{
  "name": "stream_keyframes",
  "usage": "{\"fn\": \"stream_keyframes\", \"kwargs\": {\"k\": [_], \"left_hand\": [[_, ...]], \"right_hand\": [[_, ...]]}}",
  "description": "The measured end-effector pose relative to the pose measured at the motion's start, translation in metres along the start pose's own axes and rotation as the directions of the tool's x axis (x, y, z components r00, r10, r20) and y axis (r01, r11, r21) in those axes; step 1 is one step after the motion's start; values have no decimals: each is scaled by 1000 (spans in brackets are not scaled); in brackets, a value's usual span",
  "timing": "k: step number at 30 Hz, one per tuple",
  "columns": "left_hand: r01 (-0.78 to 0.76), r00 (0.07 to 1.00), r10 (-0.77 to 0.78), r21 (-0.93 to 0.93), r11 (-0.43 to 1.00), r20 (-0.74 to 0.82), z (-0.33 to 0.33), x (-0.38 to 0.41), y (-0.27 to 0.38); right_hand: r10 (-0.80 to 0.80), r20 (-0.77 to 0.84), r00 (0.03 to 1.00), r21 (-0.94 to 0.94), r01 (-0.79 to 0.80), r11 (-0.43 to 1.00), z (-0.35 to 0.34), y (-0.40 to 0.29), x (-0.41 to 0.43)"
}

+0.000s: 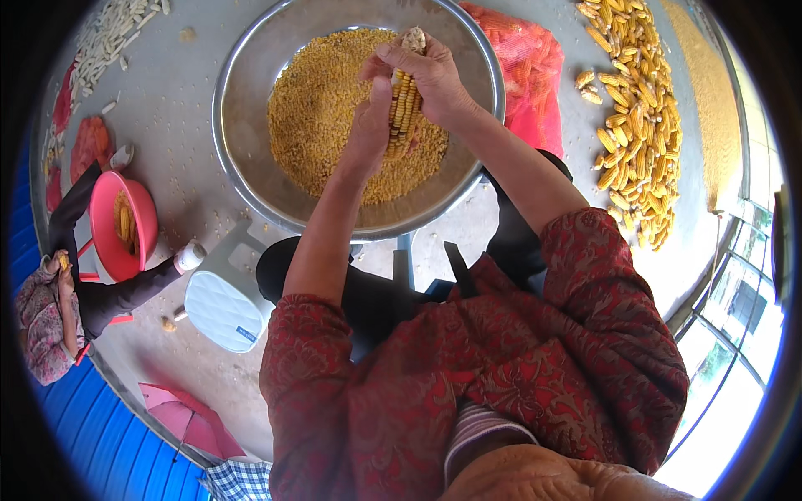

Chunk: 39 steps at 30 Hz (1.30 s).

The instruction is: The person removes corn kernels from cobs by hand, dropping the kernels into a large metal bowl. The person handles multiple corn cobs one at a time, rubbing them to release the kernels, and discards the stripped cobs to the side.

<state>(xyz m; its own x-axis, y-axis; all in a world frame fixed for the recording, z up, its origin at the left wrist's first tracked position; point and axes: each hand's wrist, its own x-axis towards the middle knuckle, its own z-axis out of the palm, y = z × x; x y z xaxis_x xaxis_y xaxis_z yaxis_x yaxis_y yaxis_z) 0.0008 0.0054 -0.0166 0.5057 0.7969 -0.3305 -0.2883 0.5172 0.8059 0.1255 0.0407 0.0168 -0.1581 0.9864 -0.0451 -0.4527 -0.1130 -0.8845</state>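
Note:
A wide steel basin (241, 141) stands before me, holding a broad heap of loose yellow corn kernels (313, 113). Above the heap, both hands grip one ear of corn (404, 113), tilted with its pale, bare end up and most visible rows still bearing kernels. My left hand (374, 122) holds it from the left side, thumb pointing up along the ear. My right hand (426, 72) wraps its upper part, just below the bare end. Some fingers of both hands are hidden behind the ear.
Red mesh sack (529, 69) of corn ears beyond the basin's right; piled corn ears (639, 125) on the floor farther right. A light stool (225, 307) stands at left. Past it, a seated person (53, 319) holds corn by a pink tub (147, 213). Bare cobs (109, 44) lie upper left.

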Motion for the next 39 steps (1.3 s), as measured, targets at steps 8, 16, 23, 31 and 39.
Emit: {"fn": "stream_keyframes", "kwargs": {"k": [8,16,23,31,39], "left_hand": [[-92,972,31,-256,962,-231,-1,0,-15],[34,988,-77,-297,954,-135,0,1,-10],[-172,985,166,287,942,46,14,-21,17],[-81,984,92,76,994,-150,7,-12,2],[-192,964,255,454,870,-81,11,-17,13]], "right_hand": [[-207,132,969,-416,244,876,26,2,-18],[-95,152,984,-3,96,995,3,-9,-2],[155,15,988,505,-141,851,-30,-19,23],[61,-71,996,348,-32,937,-16,-14,23],[183,-286,941,379,-64,923,-16,-21,22]]}}
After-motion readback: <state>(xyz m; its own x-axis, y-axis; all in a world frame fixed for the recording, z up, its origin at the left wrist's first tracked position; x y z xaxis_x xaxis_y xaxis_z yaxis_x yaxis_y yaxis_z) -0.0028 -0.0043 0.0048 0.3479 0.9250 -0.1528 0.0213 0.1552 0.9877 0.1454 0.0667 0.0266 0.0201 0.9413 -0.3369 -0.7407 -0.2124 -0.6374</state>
